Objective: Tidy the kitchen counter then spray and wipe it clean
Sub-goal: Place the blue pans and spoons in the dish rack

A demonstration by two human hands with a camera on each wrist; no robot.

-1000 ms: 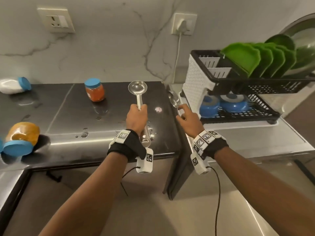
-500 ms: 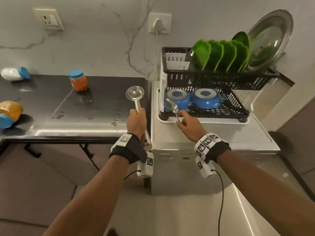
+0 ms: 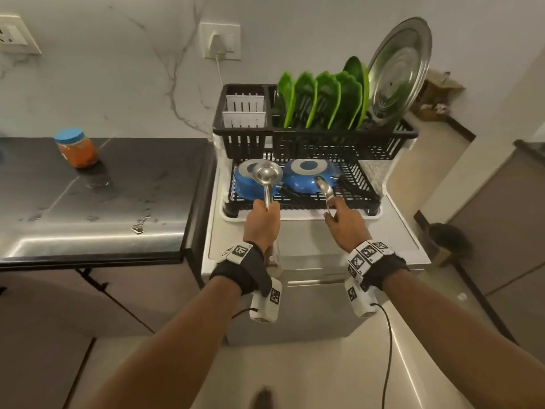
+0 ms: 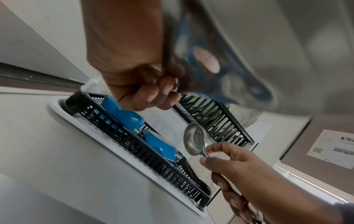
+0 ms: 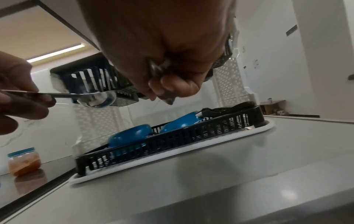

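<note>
Two utensils off counter (image 3: 97, 202), one per fist: left hand (image 3: 262, 224) wrapped round ladle (image 3: 267, 174) handle, right hand (image 3: 343, 221) pinching spoon (image 3: 324, 187) stem; both upright before dish rack (image 3: 312, 143), ready for stowing.

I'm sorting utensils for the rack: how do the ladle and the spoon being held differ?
The ladle has a deep round bowl; the spoon has a shallower oval one. The left hand grips the ladle in a fist; the right hand pinches the spoon with its fingertips. Both are shiny metal, held before the dish rack.
</note>
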